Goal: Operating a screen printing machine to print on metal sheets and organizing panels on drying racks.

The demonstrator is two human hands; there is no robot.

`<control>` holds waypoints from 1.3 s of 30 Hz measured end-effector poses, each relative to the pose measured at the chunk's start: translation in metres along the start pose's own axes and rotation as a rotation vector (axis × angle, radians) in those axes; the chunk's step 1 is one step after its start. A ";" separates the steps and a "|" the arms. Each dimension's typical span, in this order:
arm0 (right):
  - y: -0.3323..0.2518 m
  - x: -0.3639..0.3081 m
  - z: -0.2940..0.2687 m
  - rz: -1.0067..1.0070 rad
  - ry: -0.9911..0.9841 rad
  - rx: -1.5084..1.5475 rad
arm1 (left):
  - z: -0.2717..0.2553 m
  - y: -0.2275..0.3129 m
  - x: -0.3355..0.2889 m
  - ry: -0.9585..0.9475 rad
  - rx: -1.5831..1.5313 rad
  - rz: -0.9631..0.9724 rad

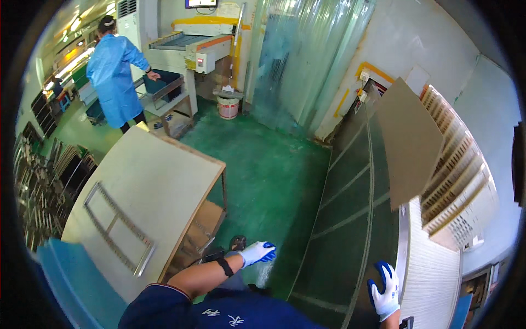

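My left hand (258, 254), in a white glove with blue fingers, hangs over the green floor beside the table. Its fingers are loosely curled together and no object shows in them. My right hand (388, 291), gloved the same way, has its thumb and fingers apart and holds nothing. It is over the edge of a long dark green surface (350, 219) with pale lines, next to a white ribbed stack (433, 268). Whether it touches that surface I cannot tell. A rectangular metal frame with a crossbar (118, 218) lies on the pale table (159, 164) to my left.
Brown board (408, 142) and pale slotted racks (460, 170) stand at right. A person in a blue gown (115, 71) works by a conveyor machine (192, 46) at far left. A bucket (227, 108) stands near the clear strip curtain (301, 60). Blue sheets (76, 279) lie near left.
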State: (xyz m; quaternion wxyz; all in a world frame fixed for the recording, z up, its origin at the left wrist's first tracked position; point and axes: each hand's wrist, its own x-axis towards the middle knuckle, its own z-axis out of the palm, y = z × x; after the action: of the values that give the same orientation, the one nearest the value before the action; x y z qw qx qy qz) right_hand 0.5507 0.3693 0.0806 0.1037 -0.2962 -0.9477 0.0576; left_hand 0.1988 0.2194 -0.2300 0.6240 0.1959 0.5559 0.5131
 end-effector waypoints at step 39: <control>0.172 0.892 0.308 1.026 -0.179 0.442 | -0.608 0.481 0.840 0.203 0.153 -0.449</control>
State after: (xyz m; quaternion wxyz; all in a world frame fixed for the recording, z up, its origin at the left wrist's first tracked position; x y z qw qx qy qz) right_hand -0.1424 1.0070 -0.1030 0.0414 -0.6840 -0.6529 0.3226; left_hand -0.6697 0.9326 -0.4374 0.6467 0.0617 0.6824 0.3352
